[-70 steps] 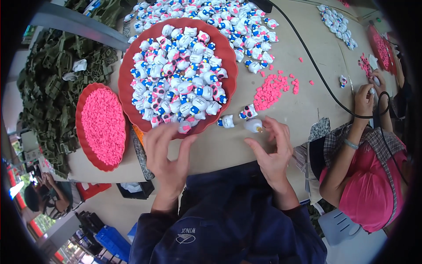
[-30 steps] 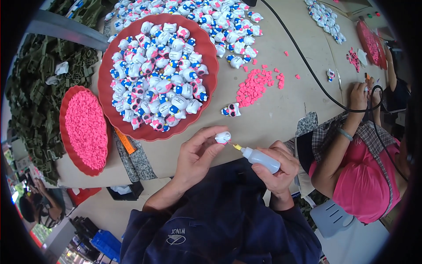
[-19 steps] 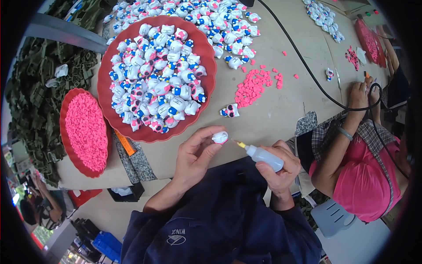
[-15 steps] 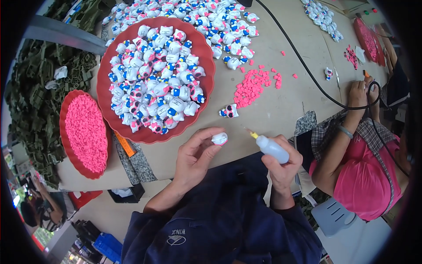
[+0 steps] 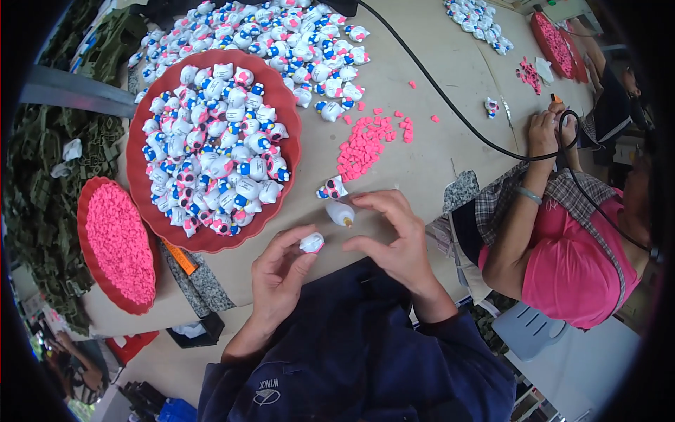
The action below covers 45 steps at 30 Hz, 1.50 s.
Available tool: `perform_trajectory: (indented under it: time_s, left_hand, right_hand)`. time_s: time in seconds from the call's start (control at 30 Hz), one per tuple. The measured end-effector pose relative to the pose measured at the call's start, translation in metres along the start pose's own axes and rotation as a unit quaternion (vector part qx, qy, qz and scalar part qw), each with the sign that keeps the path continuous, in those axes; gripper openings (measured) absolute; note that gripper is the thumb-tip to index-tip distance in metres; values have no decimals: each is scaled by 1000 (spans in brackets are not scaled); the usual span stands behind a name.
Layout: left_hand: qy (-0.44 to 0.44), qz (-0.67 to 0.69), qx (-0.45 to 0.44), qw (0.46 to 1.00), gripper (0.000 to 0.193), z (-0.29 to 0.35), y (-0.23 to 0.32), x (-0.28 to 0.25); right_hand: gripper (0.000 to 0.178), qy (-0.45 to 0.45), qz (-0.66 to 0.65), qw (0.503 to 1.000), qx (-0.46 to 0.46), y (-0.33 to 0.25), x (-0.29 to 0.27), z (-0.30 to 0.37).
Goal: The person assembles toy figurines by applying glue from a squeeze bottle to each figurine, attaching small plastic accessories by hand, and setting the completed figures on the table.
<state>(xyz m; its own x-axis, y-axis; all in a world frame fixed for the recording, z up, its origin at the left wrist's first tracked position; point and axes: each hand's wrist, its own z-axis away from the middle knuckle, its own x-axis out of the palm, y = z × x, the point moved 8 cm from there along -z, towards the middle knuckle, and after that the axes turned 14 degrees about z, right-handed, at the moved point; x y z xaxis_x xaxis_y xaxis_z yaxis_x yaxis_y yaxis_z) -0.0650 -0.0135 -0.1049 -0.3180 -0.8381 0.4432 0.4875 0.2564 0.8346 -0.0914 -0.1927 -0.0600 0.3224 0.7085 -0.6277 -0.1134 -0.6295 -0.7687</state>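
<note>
Between the thumb and fingers of my left hand point(image 5: 280, 271) is a small white figurine point(image 5: 311, 243) with a pink edge. My right hand point(image 5: 395, 243) is open, thumb and forefinger spread apart, and holds nothing. Just left of its fingertips, a translucent squeeze bottle point(image 5: 339, 212) with a yellow tip lies on the table, the tip pointing towards me. Right behind the bottle lies a finished-looking cat figurine point(image 5: 332, 188) with dark glasses. A loose heap of small pink pieces point(image 5: 363, 144) is spread beyond it.
A red scalloped bowl point(image 5: 295, 126) full of figurines stands at left, a narrower red dish point(image 5: 83, 211) of pink pieces beside it. More figurines point(image 5: 309, 53) cover the far table. A black cable point(image 5: 450, 98) crosses to a co-worker in pink point(image 5: 569, 274) at right.
My right hand has let go of the squeeze bottle, which now lies on the table farther left. The left hand still holds the white figurine. The whole view has shifted somewhat.
</note>
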Motion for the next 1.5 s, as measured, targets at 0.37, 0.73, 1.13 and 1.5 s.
perform_trajectory:
  time_s: [0.37,0.73,1.13,1.5]
  left_hand:
    - [-23,30,-24,999,34,0,-4,10]
    - [-32,55,-36,997,34,0,-9,15]
    - [-36,1,57,998,35,2,-10,23]
    - [7,-136,161,977,36,7,0,26]
  right_hand:
    - [10,38,228,973,-16,20,-22,-41]
    - [15,21,197,980,-28,26,-18,-37]
    - [20,-12,72,997,-39,-16,-17,19]
    - [19,7,126,990,-58,-24,-13,30]
